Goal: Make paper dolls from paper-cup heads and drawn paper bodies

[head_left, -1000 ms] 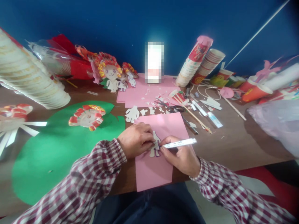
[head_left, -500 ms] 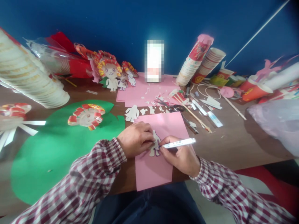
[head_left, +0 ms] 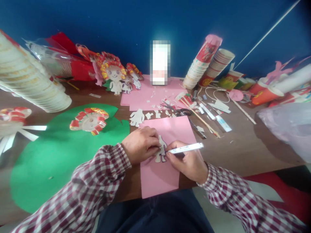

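A pink paper sheet (head_left: pixel 157 176) lies at the near edge of the brown table (head_left: pixel 243 149). On it rests a small cream body-shaped cutout (head_left: pixel 161 152). My left hand (head_left: pixel 142 145) presses on the cutout, with fingers curled down onto its left side. My right hand (head_left: pixel 188 161) grips a white marker (head_left: pixel 186 148) whose tip touches the cutout's right edge, where a dark line shows.
A large green paper circle (head_left: pixel 55 161) with a cut cup piece (head_left: pixel 88 120) lies left. Stacked paper bowls (head_left: pixel 29 84) sit far left, paper dolls (head_left: pixel 114 76) and cup stacks (head_left: pixel 206 64) at the back. Scissors, sticks and scraps (head_left: pixel 194 113) lie beyond the pink sheet.
Both hands stay on the cutout; the marker tip has shifted only slightly along its right edge.
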`<action>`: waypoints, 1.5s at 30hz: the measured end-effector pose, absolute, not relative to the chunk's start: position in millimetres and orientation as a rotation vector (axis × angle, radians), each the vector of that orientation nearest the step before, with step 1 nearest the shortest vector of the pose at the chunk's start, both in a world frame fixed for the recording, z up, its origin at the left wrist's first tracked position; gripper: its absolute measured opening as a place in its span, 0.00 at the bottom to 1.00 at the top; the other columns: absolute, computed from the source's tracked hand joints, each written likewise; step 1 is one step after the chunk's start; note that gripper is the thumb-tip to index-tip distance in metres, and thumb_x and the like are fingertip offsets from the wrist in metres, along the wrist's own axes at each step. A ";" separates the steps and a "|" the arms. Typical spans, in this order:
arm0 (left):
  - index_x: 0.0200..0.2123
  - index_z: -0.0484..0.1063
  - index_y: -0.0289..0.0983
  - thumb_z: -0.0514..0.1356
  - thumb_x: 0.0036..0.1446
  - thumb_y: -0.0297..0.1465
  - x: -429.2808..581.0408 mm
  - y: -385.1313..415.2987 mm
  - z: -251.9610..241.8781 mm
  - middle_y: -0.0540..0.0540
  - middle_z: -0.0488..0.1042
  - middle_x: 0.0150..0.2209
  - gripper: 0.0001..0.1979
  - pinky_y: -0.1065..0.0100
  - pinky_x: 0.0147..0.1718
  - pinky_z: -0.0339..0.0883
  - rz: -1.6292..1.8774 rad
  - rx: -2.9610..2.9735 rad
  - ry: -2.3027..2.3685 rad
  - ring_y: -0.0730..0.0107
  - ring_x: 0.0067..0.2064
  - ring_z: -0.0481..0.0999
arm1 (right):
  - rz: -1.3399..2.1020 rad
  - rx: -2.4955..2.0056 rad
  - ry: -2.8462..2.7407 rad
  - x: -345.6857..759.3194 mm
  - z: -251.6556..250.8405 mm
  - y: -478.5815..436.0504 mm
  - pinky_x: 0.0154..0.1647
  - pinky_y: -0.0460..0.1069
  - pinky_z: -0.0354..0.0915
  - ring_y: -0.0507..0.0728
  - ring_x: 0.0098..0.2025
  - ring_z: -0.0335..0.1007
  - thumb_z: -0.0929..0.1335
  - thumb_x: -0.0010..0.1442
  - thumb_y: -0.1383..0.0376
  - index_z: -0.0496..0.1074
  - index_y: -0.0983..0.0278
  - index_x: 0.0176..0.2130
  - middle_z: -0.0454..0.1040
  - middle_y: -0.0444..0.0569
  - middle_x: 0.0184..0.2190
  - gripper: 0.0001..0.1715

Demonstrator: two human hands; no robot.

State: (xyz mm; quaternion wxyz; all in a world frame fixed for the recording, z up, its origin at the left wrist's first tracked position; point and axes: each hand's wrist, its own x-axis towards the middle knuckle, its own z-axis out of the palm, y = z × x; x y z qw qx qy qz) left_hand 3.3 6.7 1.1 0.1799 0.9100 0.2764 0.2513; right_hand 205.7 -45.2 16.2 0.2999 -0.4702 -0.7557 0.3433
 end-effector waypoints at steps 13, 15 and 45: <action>0.32 0.77 0.37 0.59 0.55 0.27 2.9 7.4 0.7 0.45 0.73 0.34 0.06 0.64 0.37 0.65 0.710 2.567 0.784 0.66 0.36 0.71 | 0.955 -1.253 -2.004 205.2 17.9 -46.4 0.27 0.43 0.65 0.51 0.26 0.72 0.66 0.58 0.68 0.70 0.66 0.32 0.75 0.45 0.25 0.03; 0.32 0.77 0.37 0.59 0.55 0.27 2.8 6.8 0.7 0.45 0.73 0.34 0.06 0.64 0.37 0.65 0.704 2.566 0.783 0.66 0.36 0.71 | 0.969 -1.246 -1.998 205.0 18.2 -46.5 0.27 0.42 0.66 0.50 0.26 0.72 0.66 0.57 0.68 0.70 0.65 0.32 0.76 0.45 0.25 0.03; 0.31 0.76 0.37 0.59 0.55 0.29 2.7 7.1 2.3 0.45 0.72 0.34 0.05 0.65 0.36 0.63 0.660 2.560 0.810 0.67 0.36 0.70 | 1.020 -1.218 -1.994 202.7 20.5 -47.8 0.24 0.42 0.66 0.50 0.24 0.71 0.67 0.55 0.68 0.70 0.65 0.30 0.75 0.45 0.24 0.03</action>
